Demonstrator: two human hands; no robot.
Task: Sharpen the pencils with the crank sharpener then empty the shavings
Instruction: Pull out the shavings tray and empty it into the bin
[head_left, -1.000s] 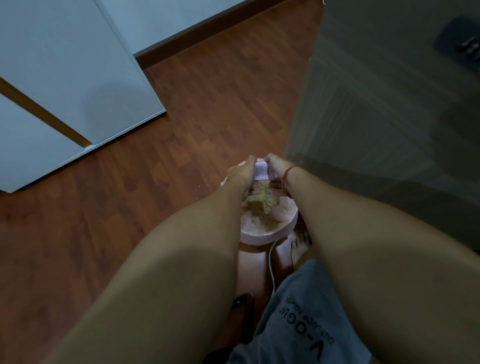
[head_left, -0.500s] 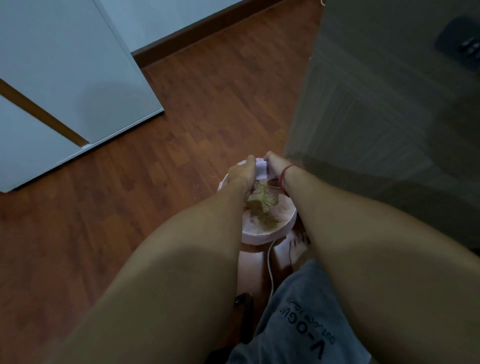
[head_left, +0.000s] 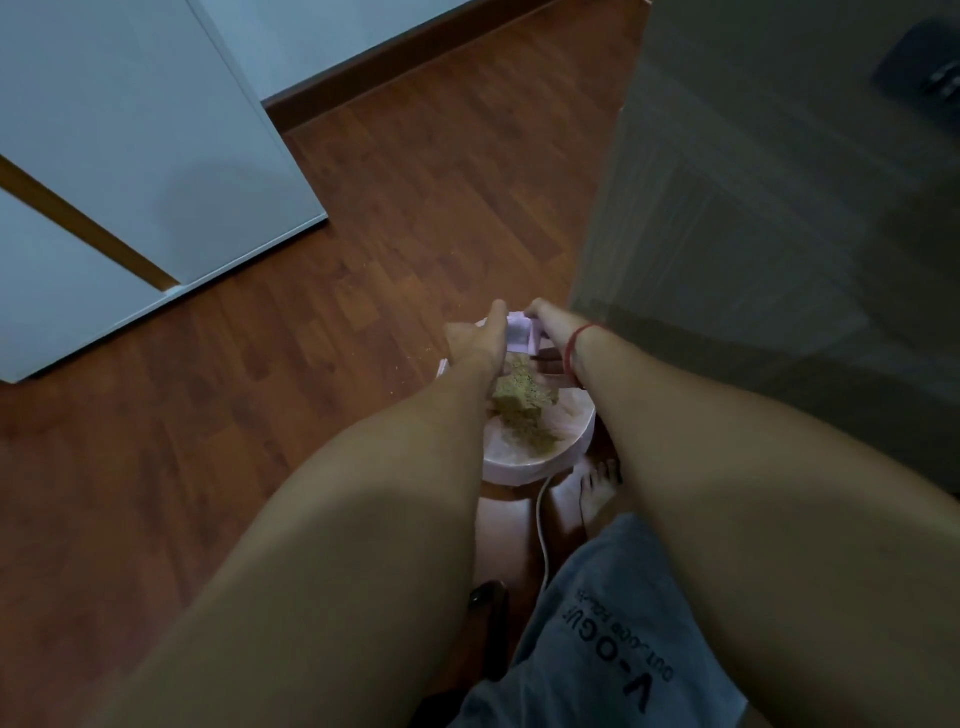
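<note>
A small pale-pink shavings drawer (head_left: 518, 333) is held over a round pink bin (head_left: 540, 462) on the floor. My left hand (head_left: 480, 339) grips the drawer's left side and my right hand (head_left: 551, 326) grips its right side, a red band on that wrist. A heap of tan pencil shavings (head_left: 524, 405) lies inside the bin, just below the drawer. The sharpener body and the pencils are not in view.
Red-brown wood floor (head_left: 322, 374) surrounds the bin, with a few shaving crumbs on it. A white cabinet (head_left: 130, 156) stands at the left and a grey table side (head_left: 753, 234) at the right. A bare foot (head_left: 597, 491) and white cable (head_left: 543, 535) lie beside the bin.
Both hands and the drawer have shifted slightly up and away over the bin. The shavings heap in the bin looks a little larger.
</note>
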